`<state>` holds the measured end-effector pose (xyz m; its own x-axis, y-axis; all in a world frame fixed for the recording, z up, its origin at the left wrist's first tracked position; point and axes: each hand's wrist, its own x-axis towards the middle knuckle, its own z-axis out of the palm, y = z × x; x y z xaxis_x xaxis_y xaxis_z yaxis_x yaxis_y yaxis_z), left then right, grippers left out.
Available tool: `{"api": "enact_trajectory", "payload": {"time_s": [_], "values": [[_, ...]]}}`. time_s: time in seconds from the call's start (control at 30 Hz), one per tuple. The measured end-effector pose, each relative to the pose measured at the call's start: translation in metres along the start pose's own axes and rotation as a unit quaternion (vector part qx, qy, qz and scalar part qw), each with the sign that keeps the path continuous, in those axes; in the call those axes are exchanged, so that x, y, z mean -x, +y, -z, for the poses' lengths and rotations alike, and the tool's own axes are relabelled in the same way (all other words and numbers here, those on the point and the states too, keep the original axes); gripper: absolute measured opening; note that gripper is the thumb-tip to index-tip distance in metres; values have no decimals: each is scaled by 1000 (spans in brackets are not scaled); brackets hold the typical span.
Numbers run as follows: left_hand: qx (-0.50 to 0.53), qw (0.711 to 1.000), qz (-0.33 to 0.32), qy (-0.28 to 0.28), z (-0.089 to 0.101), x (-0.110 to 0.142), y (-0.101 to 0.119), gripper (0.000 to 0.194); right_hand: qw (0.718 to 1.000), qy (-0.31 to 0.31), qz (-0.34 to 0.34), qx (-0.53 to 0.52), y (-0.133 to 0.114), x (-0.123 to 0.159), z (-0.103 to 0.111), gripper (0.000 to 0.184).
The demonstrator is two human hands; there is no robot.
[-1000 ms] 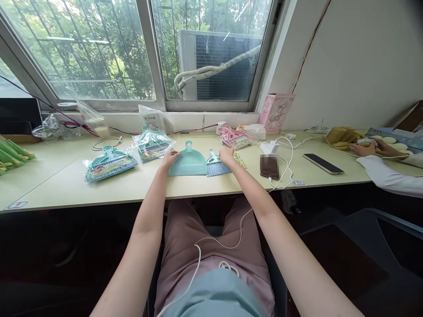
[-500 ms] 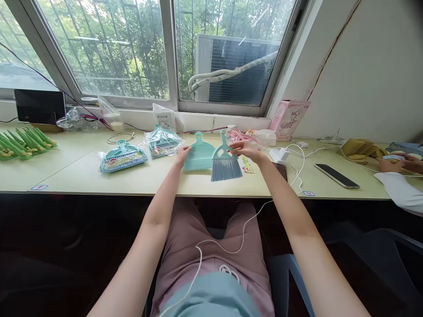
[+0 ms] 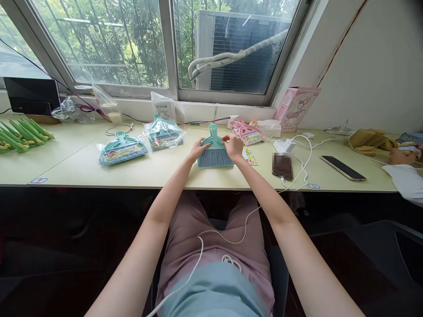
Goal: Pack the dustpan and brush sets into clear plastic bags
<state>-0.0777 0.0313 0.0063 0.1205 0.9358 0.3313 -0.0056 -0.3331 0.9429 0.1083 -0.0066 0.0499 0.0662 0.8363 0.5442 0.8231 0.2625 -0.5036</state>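
Observation:
A mint-green hand brush with grey-blue bristles lies over a matching dustpan, its bristles toward me. The brush hides most of the pan, and their handles line up at the top. My left hand is closed at the left side of the stacked pair, gripping the dustpan's edge. On the other side my right hand is closed on the brush's right shoulder; some of its fingertips are hidden. Right of that hand lies a small printed card.
Two bagged mint brush sets lie to the left, and a pink set lies behind right. A phone with a cable, another phone and white cords lie rightward. Green bundles sit far left. Another person's hand is far right.
The brush has moved left onto the dustpan and now covers it. My hands have come closer together, one on each side of the pair. The view has tilted slightly.

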Motion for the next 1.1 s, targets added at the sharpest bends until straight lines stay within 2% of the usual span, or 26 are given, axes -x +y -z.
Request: {"api": "enact_trajectory", "payload": {"time_s": [0.13, 0.17, 0.23, 0.33, 0.4, 0.5, 0.6, 0.77, 0.97, 1.1], "values": [[-8, 998, -44, -37, -1, 2, 2, 42, 999, 36, 30, -14, -4, -2, -1, 19], [-12, 998, -54, -35, -1, 2, 3, 44, 998, 24, 23, -44, -3, -5, 0, 25], [-21, 997, -77, -21, -2, 2, 3, 46, 989, -47, -13, -142, 1, -11, 1, 36], [-40, 995, -96, -6, -3, 0, 2, 43, 932, -162, -77, -314, 9, -16, 1, 46], [-60, 993, -99, 0, -4, -1, 1, 40, 898, -172, -114, -388, 14, -15, -1, 49], [-92, 990, -101, 15, -5, 0, -1, 34, 877, -139, -152, -433, 14, -11, -7, 48], [-112, 989, -94, 35, -4, 2, -1, 30, 879, -110, -166, -433, 10, -10, -13, 44], [-111, 989, -84, 49, -4, 2, 1, 28, 899, -77, -170, -396, 11, -12, -19, 40], [-57, 996, -66, 29, -7, 3, 9, 27, 887, -118, -173, -412, 15, -10, -12, 35], [-25, 998, -57, -2, -7, 8, 13, 33, 885, -137, -165, -414, 15, -8, -8, 36]]}}
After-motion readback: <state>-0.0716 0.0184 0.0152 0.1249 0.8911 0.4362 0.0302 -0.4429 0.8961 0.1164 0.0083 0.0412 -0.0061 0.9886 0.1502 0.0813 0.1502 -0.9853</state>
